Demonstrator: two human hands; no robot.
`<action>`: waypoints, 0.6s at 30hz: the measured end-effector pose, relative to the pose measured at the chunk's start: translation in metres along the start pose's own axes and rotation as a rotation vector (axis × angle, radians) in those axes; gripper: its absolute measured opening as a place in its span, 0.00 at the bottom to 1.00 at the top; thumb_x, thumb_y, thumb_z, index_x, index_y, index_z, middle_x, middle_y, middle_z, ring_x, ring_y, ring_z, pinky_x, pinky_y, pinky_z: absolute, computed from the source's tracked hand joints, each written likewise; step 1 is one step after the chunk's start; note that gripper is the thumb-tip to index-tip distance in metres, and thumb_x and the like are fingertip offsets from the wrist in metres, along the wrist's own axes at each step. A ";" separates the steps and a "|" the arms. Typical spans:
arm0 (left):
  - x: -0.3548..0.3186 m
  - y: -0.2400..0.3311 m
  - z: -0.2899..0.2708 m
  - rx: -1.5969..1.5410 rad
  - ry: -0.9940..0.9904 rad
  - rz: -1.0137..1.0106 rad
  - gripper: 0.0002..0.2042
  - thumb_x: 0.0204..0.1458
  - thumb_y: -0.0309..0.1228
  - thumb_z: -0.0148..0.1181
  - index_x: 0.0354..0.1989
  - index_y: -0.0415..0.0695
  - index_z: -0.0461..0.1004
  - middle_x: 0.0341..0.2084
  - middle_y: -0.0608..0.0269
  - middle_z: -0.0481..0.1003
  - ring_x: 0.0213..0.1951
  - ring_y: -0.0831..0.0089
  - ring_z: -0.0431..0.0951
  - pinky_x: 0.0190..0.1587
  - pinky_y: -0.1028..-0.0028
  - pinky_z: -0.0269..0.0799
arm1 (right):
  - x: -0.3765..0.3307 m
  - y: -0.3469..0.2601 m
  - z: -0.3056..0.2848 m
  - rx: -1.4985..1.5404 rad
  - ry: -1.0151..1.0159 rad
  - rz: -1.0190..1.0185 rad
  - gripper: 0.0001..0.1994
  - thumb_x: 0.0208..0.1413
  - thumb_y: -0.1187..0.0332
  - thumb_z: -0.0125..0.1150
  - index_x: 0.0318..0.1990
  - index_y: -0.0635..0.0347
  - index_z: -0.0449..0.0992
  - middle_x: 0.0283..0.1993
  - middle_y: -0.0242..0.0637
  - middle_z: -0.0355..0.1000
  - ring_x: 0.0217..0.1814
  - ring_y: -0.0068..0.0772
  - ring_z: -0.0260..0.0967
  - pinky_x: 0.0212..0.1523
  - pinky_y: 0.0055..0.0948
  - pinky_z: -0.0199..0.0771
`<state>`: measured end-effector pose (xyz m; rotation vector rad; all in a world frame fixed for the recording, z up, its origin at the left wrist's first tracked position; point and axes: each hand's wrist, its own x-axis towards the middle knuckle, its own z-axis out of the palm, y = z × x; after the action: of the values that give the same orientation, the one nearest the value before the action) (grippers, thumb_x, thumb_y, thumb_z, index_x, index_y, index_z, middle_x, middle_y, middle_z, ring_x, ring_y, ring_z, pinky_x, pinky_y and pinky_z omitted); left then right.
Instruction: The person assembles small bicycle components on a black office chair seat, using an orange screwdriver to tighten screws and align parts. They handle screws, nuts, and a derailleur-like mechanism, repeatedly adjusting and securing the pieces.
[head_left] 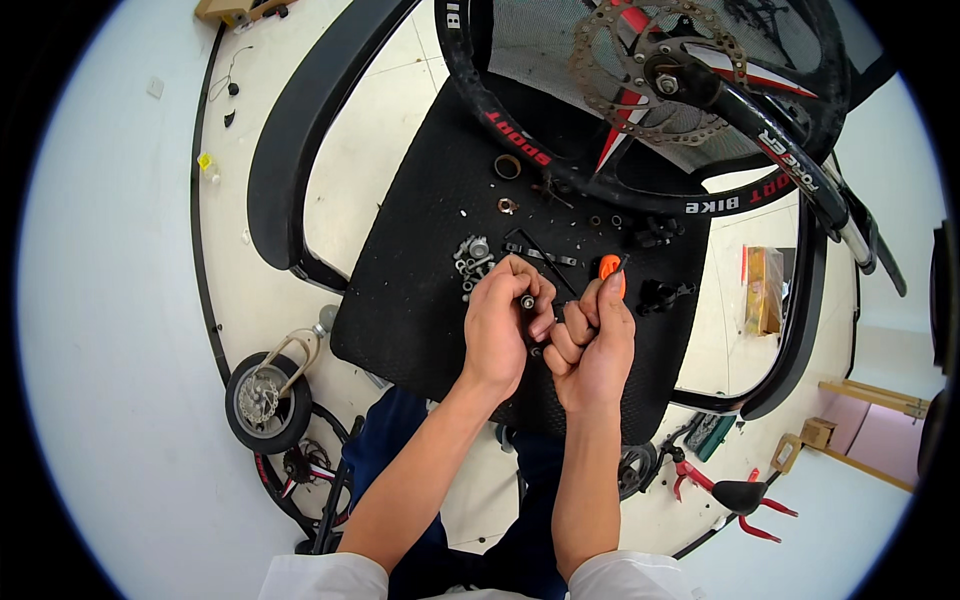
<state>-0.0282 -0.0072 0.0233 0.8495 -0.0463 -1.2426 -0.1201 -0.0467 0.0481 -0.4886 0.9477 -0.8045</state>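
Note:
My left hand (503,325) pinches a small metal bolt-like part (527,301) between thumb and fingers, over a black mat (410,300). Right beside it, my right hand (594,345) is closed around an orange-handled tool (612,270) whose handle sticks up from the fist. The two hands touch each other. Just beyond them on the mat lie a cluster of silver nuts and washers (472,258), a black hex key (540,255) and several small rings and black parts.
A bicycle wheel (640,110) with a brake disc (655,70) and a black fork leg stands at the mat's far edge. A small wheel (265,400) lies at the lower left, red-handled pliers (745,495) at the lower right. A black curved frame (300,140) arcs on the left.

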 end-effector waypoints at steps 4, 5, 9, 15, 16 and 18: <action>-0.002 0.003 -0.003 -0.068 -0.038 -0.066 0.08 0.58 0.33 0.42 0.27 0.46 0.59 0.21 0.66 0.62 0.19 0.81 0.54 0.24 0.77 0.51 | 0.000 0.002 0.000 -0.107 0.046 -0.090 0.22 0.71 0.49 0.44 0.24 0.49 0.55 0.15 0.19 0.41 0.12 0.12 0.32 0.11 0.20 0.30; -0.002 0.002 -0.005 -0.079 -0.055 -0.071 0.10 0.59 0.34 0.42 0.26 0.47 0.58 0.20 0.67 0.62 0.18 0.82 0.54 0.23 0.77 0.50 | 0.001 0.003 0.000 -0.105 0.040 -0.091 0.22 0.71 0.49 0.44 0.24 0.49 0.56 0.15 0.19 0.42 0.12 0.12 0.32 0.11 0.20 0.30; -0.002 0.000 -0.006 -0.131 -0.008 -0.077 0.18 0.64 0.37 0.44 0.19 0.49 0.55 0.13 0.73 0.56 0.16 0.83 0.49 0.20 0.77 0.45 | 0.003 0.006 -0.002 -0.084 0.030 -0.086 0.22 0.71 0.50 0.45 0.24 0.49 0.56 0.15 0.19 0.42 0.12 0.12 0.33 0.11 0.20 0.31; -0.015 -0.012 0.009 0.250 0.081 0.278 0.25 0.67 0.32 0.47 0.12 0.46 0.54 0.09 0.74 0.54 0.15 0.85 0.48 0.19 0.76 0.44 | 0.008 0.010 0.002 -0.022 0.134 -0.015 0.24 0.71 0.51 0.46 0.22 0.49 0.55 0.15 0.20 0.43 0.12 0.13 0.34 0.11 0.21 0.31; -0.017 -0.012 0.010 0.306 0.067 0.341 0.25 0.67 0.31 0.46 0.12 0.45 0.55 0.09 0.74 0.56 0.15 0.85 0.49 0.19 0.76 0.44 | 0.009 0.011 0.002 0.012 0.152 0.010 0.24 0.71 0.51 0.46 0.22 0.49 0.55 0.15 0.19 0.42 0.12 0.13 0.33 0.11 0.21 0.31; -0.018 -0.015 0.009 0.331 0.075 0.394 0.25 0.67 0.29 0.46 0.11 0.43 0.57 0.09 0.73 0.58 0.15 0.86 0.51 0.20 0.76 0.45 | 0.009 0.015 0.000 0.054 0.155 0.022 0.24 0.71 0.51 0.46 0.22 0.48 0.55 0.15 0.19 0.42 0.12 0.13 0.33 0.11 0.22 0.30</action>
<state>-0.0513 0.0016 0.0278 1.1110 -0.3511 -0.8416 -0.1115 -0.0450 0.0329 -0.3720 1.0699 -0.8556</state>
